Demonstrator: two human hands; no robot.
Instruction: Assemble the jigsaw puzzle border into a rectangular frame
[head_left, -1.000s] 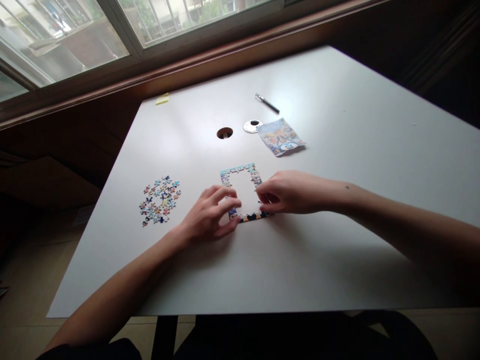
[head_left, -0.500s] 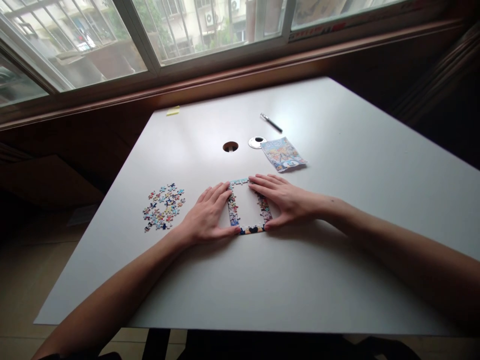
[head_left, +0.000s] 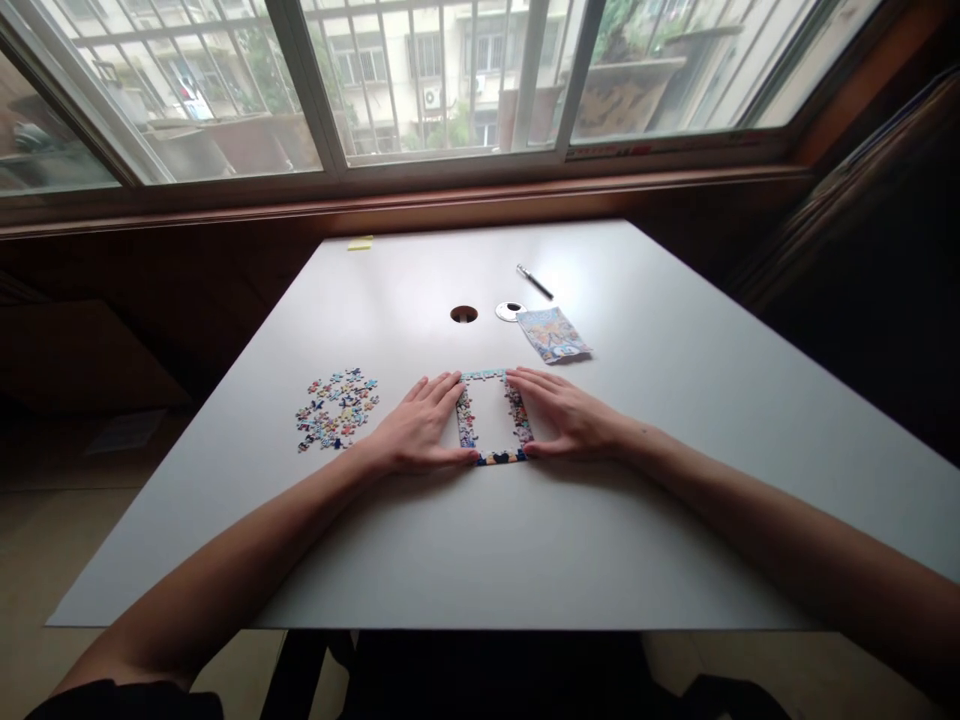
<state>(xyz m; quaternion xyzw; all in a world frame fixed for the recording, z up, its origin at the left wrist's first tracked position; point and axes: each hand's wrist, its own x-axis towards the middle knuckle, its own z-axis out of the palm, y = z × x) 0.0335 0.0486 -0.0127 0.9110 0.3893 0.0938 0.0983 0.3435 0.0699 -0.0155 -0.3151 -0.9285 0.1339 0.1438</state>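
Jigsaw border [head_left: 501, 459] is lying lengthwise toward the window [head_left: 450, 90]

The assembled border is sitting around the middle of the white tabletop [head_left: 495, 550], with its long axis running roughly from the near table edge toward the glass. Its light-blue short end [head_left: 484, 375] is facing away, and the dark-and-orange end is facing the near side. The left hand [head_left: 418, 425] is resting open along the left side, fingers stretched, thumb at the near corner. The right hand [head_left: 574, 412] is mirroring that opposite. Neither is gripping anything, they're just bracketing it. Loose jigsaw pieces [head_left: 341, 425] are lying scattered off to the left, while a colourful picture leaflet [head_left: 555, 335] and a pen [head_left: 535, 282] are lying farther back, slightly right.
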